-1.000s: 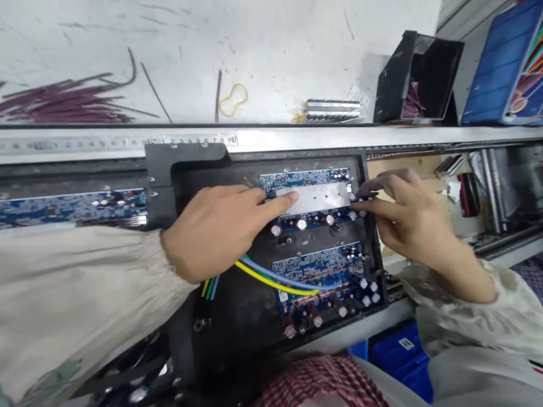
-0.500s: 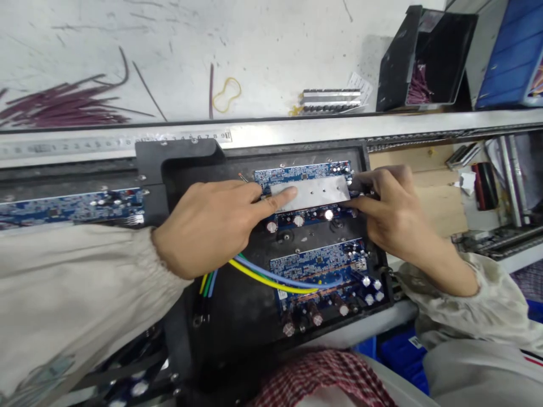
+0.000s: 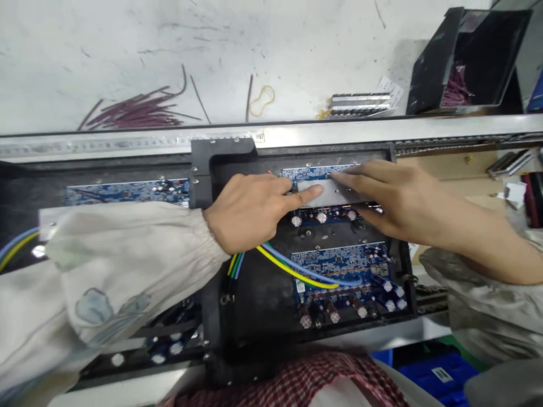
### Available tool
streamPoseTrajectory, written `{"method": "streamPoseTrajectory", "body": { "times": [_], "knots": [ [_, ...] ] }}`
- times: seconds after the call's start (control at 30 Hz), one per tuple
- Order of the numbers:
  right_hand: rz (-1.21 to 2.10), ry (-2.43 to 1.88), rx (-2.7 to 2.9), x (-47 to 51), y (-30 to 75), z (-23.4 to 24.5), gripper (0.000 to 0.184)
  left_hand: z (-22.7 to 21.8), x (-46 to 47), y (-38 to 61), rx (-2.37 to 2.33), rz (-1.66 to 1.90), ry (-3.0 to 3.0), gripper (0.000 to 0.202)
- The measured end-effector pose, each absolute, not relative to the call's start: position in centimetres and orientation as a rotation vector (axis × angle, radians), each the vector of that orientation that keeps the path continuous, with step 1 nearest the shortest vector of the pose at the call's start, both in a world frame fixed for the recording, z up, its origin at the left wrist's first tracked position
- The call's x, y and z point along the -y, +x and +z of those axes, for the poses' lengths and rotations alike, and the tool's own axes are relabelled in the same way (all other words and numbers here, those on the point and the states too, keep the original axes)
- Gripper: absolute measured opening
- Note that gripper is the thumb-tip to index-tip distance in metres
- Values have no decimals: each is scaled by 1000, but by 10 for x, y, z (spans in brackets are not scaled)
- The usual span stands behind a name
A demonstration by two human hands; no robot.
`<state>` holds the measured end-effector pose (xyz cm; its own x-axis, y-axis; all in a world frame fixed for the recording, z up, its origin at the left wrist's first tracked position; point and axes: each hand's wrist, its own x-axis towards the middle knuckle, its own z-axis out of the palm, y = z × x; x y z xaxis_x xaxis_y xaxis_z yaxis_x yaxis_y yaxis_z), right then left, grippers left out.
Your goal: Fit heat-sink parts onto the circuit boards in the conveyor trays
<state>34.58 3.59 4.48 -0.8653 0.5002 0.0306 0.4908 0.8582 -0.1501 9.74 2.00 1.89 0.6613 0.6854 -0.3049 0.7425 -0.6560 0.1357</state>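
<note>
A blue circuit board (image 3: 314, 172) with a silver metal plate (image 3: 326, 195) across it lies in the upper part of a black tray (image 3: 254, 316). My left hand (image 3: 250, 212) is closed at the board's left end, its thumb pressing on the plate. Over the right end, my right hand (image 3: 394, 195) spans plate and board, fingers above and thumb at the lower edge; its grip hides that end. Below lies a second circuit board (image 3: 335, 260) with capacitors. Yellow, green and blue wires (image 3: 297, 270) run from it, passing under my left hand.
To the left, another circuit board (image 3: 127, 191) sits in a neighbouring tray, partly behind my sleeve. Purple tubes (image 3: 136, 113), a yellow rubber band (image 3: 263, 100) and silver strips (image 3: 360, 102) lie on the white bench beyond the metal rail (image 3: 322, 129). A black bin (image 3: 432, 73) stands at upper right.
My right hand has shifted from the board's right edge onto the plate and board, fingers now lying across them. My left thumb stays on the plate. The whole view has shifted, showing more on the left.
</note>
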Motion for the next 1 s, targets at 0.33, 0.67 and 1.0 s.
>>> {"method": "streamPoseTrajectory", "body": {
  "times": [0.33, 0.67, 1.0],
  "knots": [
    [144, -673, 3001, -45, 347, 28, 45, 20, -22, 97, -1116, -335, 2636, 65],
    [69, -719, 3025, -41, 348, 25, 52, 19, -22, 96, -1024, -366, 2665, 67],
    [30, -829, 2989, -31, 344, 21, 48, 18, -22, 96, -999, -399, 2736, 66]
  ]
}}
